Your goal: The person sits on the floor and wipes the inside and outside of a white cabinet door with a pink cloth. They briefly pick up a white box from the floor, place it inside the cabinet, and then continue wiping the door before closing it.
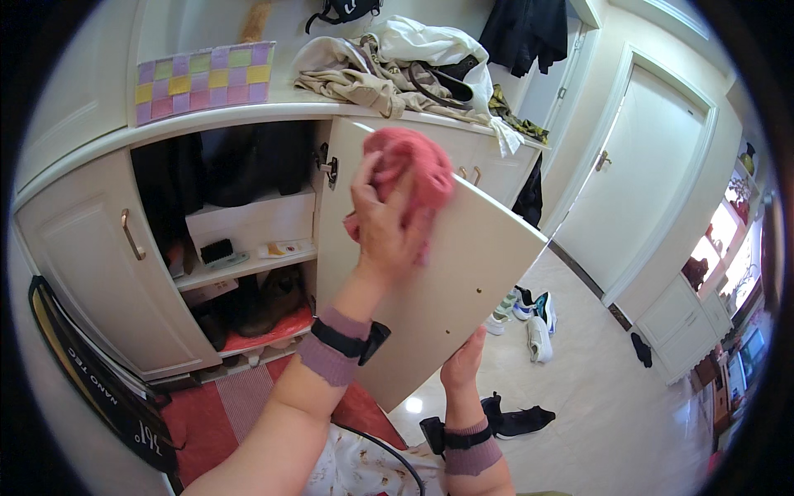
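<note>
A bunched pink cloth [412, 164] is in my left hand [388, 226], pressed against the upper inner face of an open white cabinet door [428, 310]. My right hand [465, 363] is at the door's lower outer edge, its fingers partly hidden behind the panel. Left of the door, the open shoe cabinet shows a shelf [248, 271] with a black-bristled brush [217, 251] and a small packet [286, 248]. Below it, dark shoes [270, 304] stand on red material. Both wrists wear black straps over mauve cuffs.
Clothes [372, 74] and a woven checkered basket [205, 84] lie on the cabinet top. Several shoes [538, 338] stand on the tiled floor beyond the door, black ones [524, 421] nearer me. A red mat [205, 428] lies below. A black bag [99, 378] leans at the left.
</note>
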### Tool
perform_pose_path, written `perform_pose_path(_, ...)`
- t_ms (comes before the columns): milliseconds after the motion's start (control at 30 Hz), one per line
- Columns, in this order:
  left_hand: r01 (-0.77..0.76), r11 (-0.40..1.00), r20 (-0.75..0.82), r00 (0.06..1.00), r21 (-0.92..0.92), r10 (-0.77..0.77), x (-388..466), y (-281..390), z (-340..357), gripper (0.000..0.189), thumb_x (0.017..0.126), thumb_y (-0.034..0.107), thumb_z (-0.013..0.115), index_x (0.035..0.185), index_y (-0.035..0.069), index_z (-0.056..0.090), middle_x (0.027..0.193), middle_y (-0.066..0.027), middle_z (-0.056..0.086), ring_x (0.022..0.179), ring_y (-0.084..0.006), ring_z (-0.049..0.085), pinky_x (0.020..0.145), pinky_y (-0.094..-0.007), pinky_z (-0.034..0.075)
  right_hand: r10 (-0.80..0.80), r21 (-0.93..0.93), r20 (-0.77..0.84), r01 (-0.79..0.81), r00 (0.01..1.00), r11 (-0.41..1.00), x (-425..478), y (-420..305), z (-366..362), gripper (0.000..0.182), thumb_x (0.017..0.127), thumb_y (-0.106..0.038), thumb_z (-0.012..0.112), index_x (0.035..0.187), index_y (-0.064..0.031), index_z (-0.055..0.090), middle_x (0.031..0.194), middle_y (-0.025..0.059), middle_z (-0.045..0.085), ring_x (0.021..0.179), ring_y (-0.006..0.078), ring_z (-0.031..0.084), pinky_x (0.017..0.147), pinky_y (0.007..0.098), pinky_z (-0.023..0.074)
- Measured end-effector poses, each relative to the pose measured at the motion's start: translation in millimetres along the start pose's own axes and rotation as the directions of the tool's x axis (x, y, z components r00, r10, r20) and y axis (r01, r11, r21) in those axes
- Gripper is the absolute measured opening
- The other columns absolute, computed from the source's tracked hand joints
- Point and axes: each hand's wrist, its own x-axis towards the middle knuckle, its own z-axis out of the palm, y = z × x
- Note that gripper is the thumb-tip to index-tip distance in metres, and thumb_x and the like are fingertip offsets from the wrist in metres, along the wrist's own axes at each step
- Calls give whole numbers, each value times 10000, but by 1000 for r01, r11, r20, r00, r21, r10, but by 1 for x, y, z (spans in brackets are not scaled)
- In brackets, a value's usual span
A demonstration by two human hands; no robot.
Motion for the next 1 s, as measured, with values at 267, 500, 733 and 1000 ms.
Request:
perform_pose_path(267, 404, 870, -174, 870, -282, -461, -10, -88, -9, 562, 904, 226, 597, 1402, 45, 408, 1355, -191, 416, 1273, -313, 389, 1082, -374, 294, -107, -158, 39, 112, 993, 981, -1, 9, -1, 620, 1030, -485, 170, 1380, -35, 413, 1312, 64, 526, 1208, 189, 490, 1021, 348, 373)
perform_pose_path(500, 484, 339, 238, 791, -807, -563, 12, -21, -15, 530, 978, 232, 391, 1450, 3, 321, 1477, -100, 358, 1378, -215, 314, 1136, -328, 241, -102, -10, 52, 103, 993, 995, 0, 4, 2, 586, 1037, -461, 197, 1365, -32, 422, 1297, 84, 530, 1193, 181, 495, 999, 343, 393)
perform_pose_path(733, 218, 896, 299, 949, -387, -102, 18, 45, -22, 559, 807, 30, 568, 1361, 74, 510, 1556, -212, 199, 1439, -360, 199, 1153, -421, 185, -118, -13, 4, 118, 993, 993, 2, -4, 13, 548, 1027, -425, 242, 1263, 4, 488, 1187, 125, 535, 1089, 209, 523, 949, 359, 409)
perform_pose_path(1000, -341, 925, 302, 876, -168, 377, -40, 129, -4, 439, 737, 234, 706, 1174, 211, 678, 1484, -148, 364, 1349, -328, 366, 1063, -489, 280, -158, 87, -24, 160, 987, 983, 3, -27, 24, 622, 1026, -477, 233, 1457, -32, 283, 1434, 126, 389, 1315, 243, 388, 1079, 357, 327)
